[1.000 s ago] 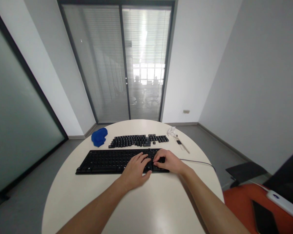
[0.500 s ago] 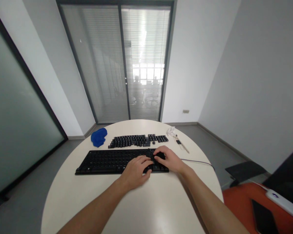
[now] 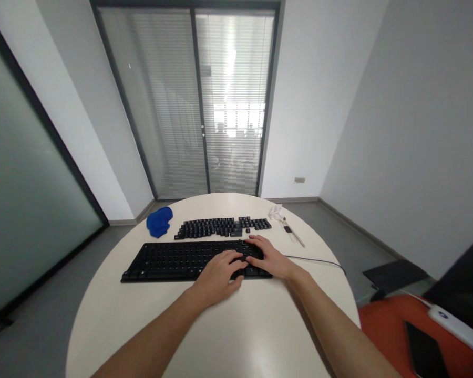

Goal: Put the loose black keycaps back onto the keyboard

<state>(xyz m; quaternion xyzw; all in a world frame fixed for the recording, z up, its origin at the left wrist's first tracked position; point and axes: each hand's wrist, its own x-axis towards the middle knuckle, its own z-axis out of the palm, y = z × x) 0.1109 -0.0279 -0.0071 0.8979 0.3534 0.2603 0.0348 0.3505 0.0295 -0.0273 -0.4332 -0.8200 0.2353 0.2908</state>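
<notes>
Presently left hand (image 3: pixel 218 277), right hand (image 3: pixel 273 258), both unclenched, over one black keyboard (image 3: pixel 169 259); one dark cable (image 3: pixel 319 260) alongside

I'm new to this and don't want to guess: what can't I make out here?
In the head view:
Keyboard: part of its right side, covered by the left hand and right hand.
Loose keycaps: lettering too small to read.
White device: cut off by the right edge.
</notes>
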